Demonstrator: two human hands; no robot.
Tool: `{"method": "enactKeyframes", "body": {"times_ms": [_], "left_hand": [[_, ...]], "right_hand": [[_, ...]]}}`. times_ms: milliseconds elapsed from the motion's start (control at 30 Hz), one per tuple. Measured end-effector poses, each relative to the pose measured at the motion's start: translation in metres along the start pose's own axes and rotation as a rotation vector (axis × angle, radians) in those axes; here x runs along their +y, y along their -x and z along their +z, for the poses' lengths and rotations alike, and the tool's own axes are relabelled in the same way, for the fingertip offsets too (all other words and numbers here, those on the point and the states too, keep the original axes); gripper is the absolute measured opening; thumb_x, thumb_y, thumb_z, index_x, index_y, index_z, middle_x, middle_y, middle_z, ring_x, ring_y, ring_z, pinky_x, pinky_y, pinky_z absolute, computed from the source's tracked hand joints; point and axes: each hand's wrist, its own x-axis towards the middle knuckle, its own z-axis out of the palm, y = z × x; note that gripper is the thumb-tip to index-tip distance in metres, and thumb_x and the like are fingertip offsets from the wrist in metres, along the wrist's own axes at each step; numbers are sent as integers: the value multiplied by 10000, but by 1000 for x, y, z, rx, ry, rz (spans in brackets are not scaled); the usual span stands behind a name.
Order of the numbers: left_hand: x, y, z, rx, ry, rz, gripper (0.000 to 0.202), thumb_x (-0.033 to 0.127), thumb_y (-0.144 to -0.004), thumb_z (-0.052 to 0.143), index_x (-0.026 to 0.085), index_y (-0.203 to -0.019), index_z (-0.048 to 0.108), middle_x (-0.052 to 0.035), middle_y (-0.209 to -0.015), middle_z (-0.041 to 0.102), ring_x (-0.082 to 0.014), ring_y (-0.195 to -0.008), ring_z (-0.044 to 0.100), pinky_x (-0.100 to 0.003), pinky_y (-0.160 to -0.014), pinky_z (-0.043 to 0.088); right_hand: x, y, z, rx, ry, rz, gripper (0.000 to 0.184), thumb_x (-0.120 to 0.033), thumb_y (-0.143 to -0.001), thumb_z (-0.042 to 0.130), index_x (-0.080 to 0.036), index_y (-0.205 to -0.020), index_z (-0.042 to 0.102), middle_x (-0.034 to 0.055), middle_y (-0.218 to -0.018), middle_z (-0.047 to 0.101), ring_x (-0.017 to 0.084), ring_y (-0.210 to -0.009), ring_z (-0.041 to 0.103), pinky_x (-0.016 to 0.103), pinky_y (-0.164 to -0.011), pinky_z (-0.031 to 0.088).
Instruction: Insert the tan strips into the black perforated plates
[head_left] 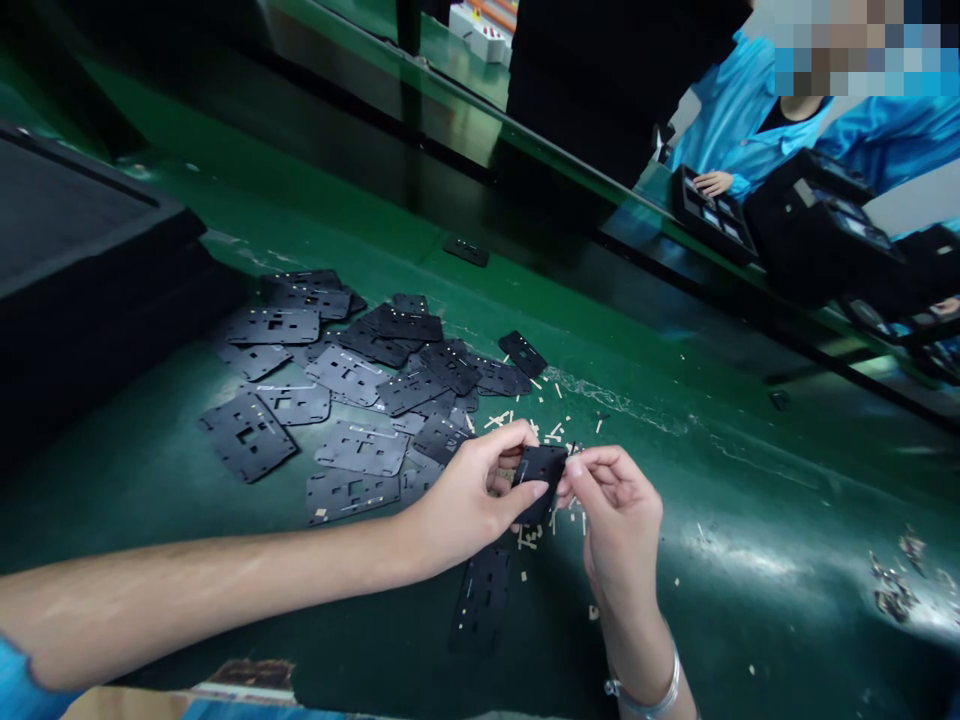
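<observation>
Head view from my end. Left hand [465, 500] and right hand [619, 525] are both on one small black die-cut piece [538, 483], held up just above the green tabletop [750, 470].

Left fingers [510, 440] are closed around the piece's left edge, with the thumb tip against it. Right fingers [577, 470] are together in a tight pinch on its right edge. Exact contact points are partly hidden behind the piece. Neither hand is open.

My call: keep both pinches light and even at the edges, as the piece looks thin enough to bend.

Relative to the fingers: tan slivers [525, 425] are scattered just beyond and beneath them. A loose heap of perforated black sheets [337, 385] lies just beyond the left fingers. One single black sheet [480, 600] lies directly below the hands, on the near side.

Silver bangle [645, 690] on the right wrist. Well beyond the fingers, upper right, a co-worker's hand [712, 183] rests on a black tray [712, 215].
</observation>
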Motion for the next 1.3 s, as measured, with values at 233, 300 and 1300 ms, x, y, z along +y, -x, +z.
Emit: {"method": "enactKeyframes", "body": {"times_ms": [233, 300, 1300], "left_hand": [[3, 0, 1, 2, 78, -39, 173, 176, -727, 570, 188, -760, 400, 45, -677, 455, -91, -607, 485, -170, -460, 437], [4, -1, 2, 1, 111, -63, 192, 186, -717, 583, 188, -757, 396, 48, -670, 456, -86, -583, 480, -171, -445, 451], [11, -12, -11, -215, -7, -35, 346, 221, -654, 709, 184, -903, 472, -4, -827, 620, -138, -722, 594, -224, -565, 462]], "right_hand": [[0, -2, 0, 17, 22, -2, 97, -244, -734, 656, -169, -723, 596, -22, -606, 560, 75, -497, 514, 182, -448, 446], [0, -3, 0, 8, 4, 15, 98, -248, -729, 658, -169, -714, 601, -24, -602, 556, 68, -485, 489, 175, -436, 426], [-5, -4, -9, -251, -286, -27, 160, -292, -708, 664, -192, -688, 542, -30, -648, 487, 66, -477, 396, 165, -379, 299]]}}
